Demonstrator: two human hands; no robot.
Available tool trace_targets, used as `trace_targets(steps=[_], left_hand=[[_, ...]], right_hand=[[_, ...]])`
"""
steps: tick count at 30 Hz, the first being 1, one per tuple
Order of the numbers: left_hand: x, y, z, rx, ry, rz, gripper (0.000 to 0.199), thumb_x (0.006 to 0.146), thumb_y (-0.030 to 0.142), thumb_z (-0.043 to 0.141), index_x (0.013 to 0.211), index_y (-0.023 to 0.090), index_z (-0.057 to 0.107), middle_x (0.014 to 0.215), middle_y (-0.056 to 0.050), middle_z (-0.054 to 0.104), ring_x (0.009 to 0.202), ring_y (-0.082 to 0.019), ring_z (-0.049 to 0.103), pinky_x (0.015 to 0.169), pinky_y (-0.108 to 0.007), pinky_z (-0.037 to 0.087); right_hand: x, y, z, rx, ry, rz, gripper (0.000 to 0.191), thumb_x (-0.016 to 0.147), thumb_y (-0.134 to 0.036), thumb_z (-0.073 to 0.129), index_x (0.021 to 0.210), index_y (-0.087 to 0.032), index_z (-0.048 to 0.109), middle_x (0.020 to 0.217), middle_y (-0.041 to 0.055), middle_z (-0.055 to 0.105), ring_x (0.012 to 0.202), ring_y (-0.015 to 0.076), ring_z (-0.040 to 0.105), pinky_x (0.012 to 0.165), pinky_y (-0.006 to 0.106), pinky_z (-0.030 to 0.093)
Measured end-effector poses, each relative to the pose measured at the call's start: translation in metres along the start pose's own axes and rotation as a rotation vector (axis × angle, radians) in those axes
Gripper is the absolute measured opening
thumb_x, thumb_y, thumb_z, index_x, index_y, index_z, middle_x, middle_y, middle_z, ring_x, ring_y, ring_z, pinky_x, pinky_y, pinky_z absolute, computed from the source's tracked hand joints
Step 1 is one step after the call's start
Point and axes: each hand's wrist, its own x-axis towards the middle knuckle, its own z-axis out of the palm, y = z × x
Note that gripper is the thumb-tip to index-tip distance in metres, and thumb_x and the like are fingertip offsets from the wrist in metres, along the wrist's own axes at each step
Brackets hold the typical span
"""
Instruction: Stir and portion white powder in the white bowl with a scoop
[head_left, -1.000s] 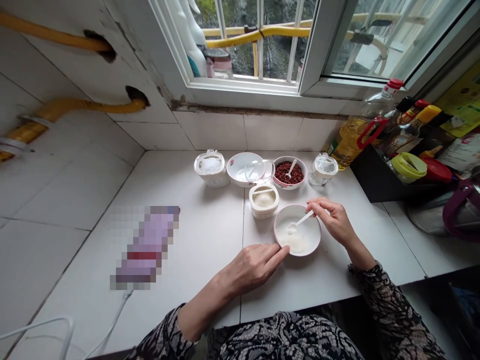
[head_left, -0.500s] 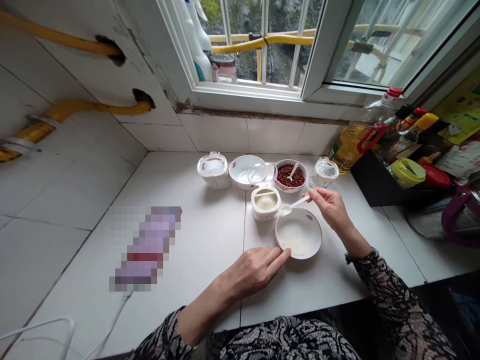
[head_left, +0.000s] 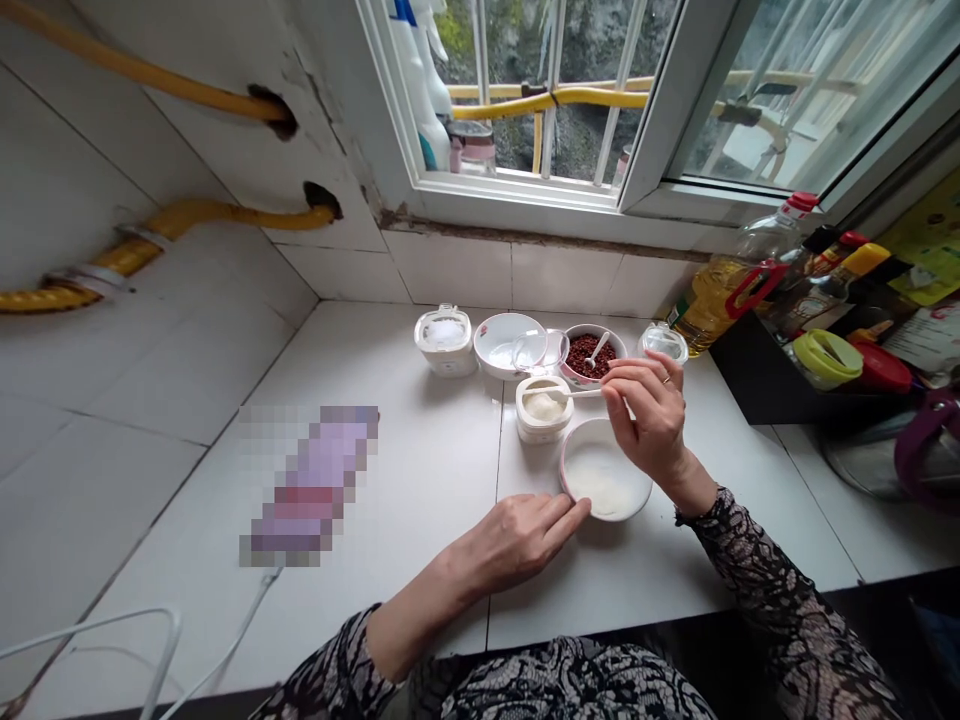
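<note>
My left hand (head_left: 517, 540) grips the near left rim of a white bowl (head_left: 589, 455) with pale granules in its bottom. In my right hand (head_left: 651, 420), held above the bowl's far right side, the fingertips pinch the handle of a small white spoon (head_left: 583, 394). The spoon's head is inside the open mouth of a square white jar (head_left: 543, 428), which contains pale granules and stands just behind the bowl. A clear lid (head_left: 534, 350) tilts up behind that jar.
At the back stand a lidded white jar (head_left: 444, 355), a floral white bowl (head_left: 499, 340), a bowl of dark red grains (head_left: 581, 352) with a spoon, and a clear jar (head_left: 664, 342). An oil bottle (head_left: 716, 290) and a black condiment box (head_left: 739, 370) are right. A blurred purple object (head_left: 315, 480) lies left.
My right hand has moved the spoon from over the bowl's rim up and left into the open jar. My left hand stays at the bowl. The view has shifted slightly.
</note>
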Motion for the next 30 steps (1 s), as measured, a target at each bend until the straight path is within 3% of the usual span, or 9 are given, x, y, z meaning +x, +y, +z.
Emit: trace_targets(steps=[6,10,20,23,30], left_hand=[[0.000,-0.001,0.000,-0.011,0.014,0.004,0.029,0.098,0.006,0.034,0.120,0.007,0.052,0.074,-0.002,0.059,0.058,-0.013,0.054,0.048,-0.026,0.046],[0.001,-0.001,0.000,-0.016,0.040,0.010,0.027,0.099,0.007,0.034,0.119,0.007,0.052,0.074,-0.002,0.059,0.058,-0.013,0.054,0.049,-0.025,0.045],[0.002,-0.001,-0.002,-0.035,0.037,0.010,0.027,0.100,0.008,0.034,0.120,0.006,0.052,0.076,-0.003,0.062,0.059,-0.013,0.056,0.049,-0.024,0.046],[0.001,-0.001,-0.001,-0.039,0.031,0.004,0.026,0.100,0.008,0.034,0.120,0.007,0.052,0.075,-0.003,0.062,0.059,-0.013,0.056,0.050,-0.024,0.046],[0.000,-0.002,0.000,-0.050,0.038,0.003,0.026,0.100,0.007,0.035,0.120,0.007,0.052,0.077,-0.003,0.063,0.060,-0.012,0.057,0.051,-0.023,0.047]], right_hand=[[-0.006,0.006,-0.006,0.130,0.062,0.259,0.023,0.095,-0.026,0.051,0.074,-0.023,0.060,0.081,0.0033,0.071,0.087,0.0219,0.068,0.095,0.044,0.046],[-0.019,0.011,-0.013,0.270,-0.030,0.430,0.027,0.096,-0.029,0.052,0.071,-0.021,0.060,0.081,0.0045,0.070,0.081,0.0202,0.067,0.079,0.037,0.051],[-0.042,0.011,-0.024,0.124,-0.407,0.103,0.021,0.095,-0.018,0.050,0.075,-0.020,0.059,0.079,0.0039,0.070,0.091,0.0206,0.065,0.088,0.040,0.045],[-0.045,0.009,-0.021,0.157,-0.415,0.142,0.022,0.095,-0.018,0.049,0.076,-0.020,0.059,0.080,0.0033,0.070,0.093,0.0200,0.066,0.091,0.041,0.043],[-0.049,0.018,-0.023,0.283,-0.341,0.411,0.028,0.094,-0.026,0.052,0.067,-0.022,0.059,0.079,0.0043,0.072,0.092,0.0225,0.067,0.091,0.042,0.043]])
